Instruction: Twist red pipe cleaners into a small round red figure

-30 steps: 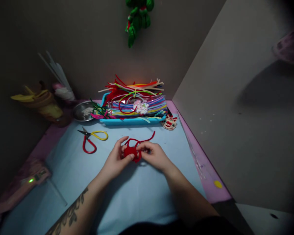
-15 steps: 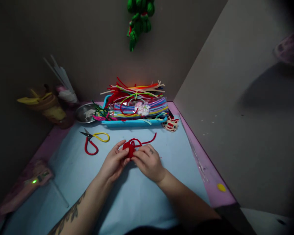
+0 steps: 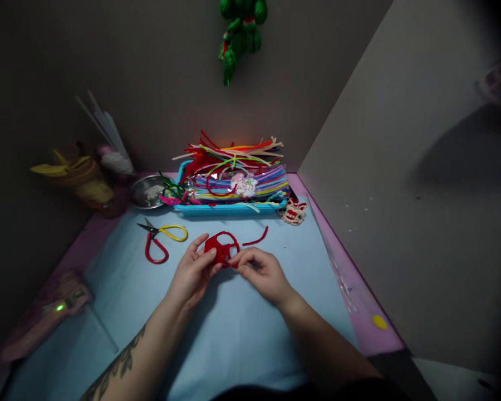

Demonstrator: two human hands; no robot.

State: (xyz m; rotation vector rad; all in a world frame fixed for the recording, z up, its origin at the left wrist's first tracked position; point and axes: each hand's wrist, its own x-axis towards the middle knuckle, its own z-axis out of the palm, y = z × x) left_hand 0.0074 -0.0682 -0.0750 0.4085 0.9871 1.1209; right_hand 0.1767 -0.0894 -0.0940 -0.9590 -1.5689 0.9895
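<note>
A red fuzzy piece [image 3: 215, 250] with a looped strand on its right side is held above the blue cloth. My left hand [image 3: 195, 272] grips it from the left, thumb on its face. At the piece's lower right, my right hand [image 3: 262, 271] pinches the end of the red strand between thumb and forefinger. A separate short red strand [image 3: 256, 238] lies on the cloth just beyond my right hand. Scissors [image 3: 157, 238] with one red and one yellow handle rest open to the left.
Behind are a blue tray [image 3: 229, 209] of colourful pipe cleaners, a metal bowl [image 3: 148, 192] and a lion-face ornament [image 3: 293, 211]. A pink glue gun [image 3: 52, 320] lies at left, a yellow disc [image 3: 379, 322] at right. Walls stand behind and right.
My right hand has moved slightly right, away from my left, pulling the strand with it. The loop on the red piece looks wider and more open. The view has shifted slightly.
</note>
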